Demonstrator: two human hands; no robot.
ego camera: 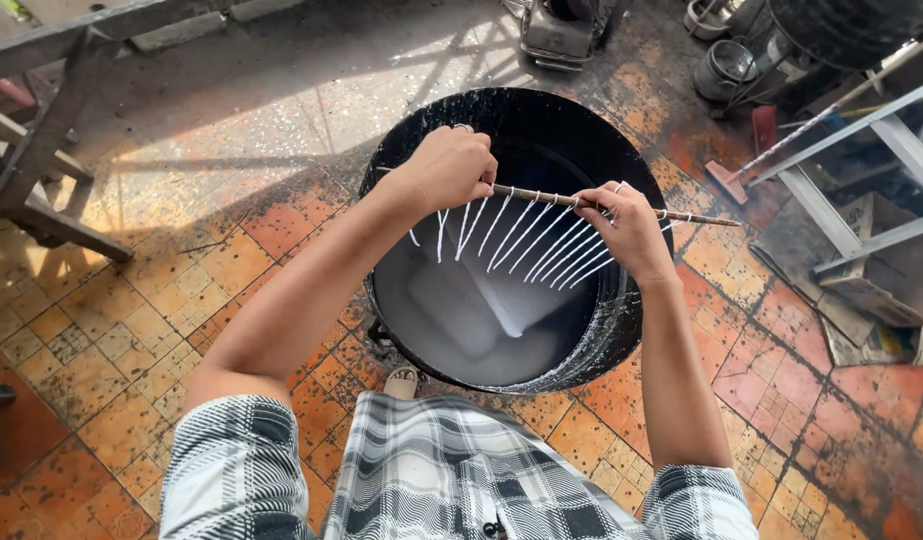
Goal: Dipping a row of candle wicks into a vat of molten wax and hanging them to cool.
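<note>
Looking down from the head view: left hand [450, 165] closed in a fist around a thin wooden stick [542, 195], held level over a black drum [622, 150]. Right hand [632, 228] pinches the same stick further along, fingers curled over it. Between the two hands a row of thin white strands [522, 235] hangs from the stick, slanting down. Directly beneath both hands, pale grey liquid [462, 310] fills the drum. Orange tiled floor [132, 330] all round. Metal frame [862, 170] stands beyond the right hand, well apart.
</note>
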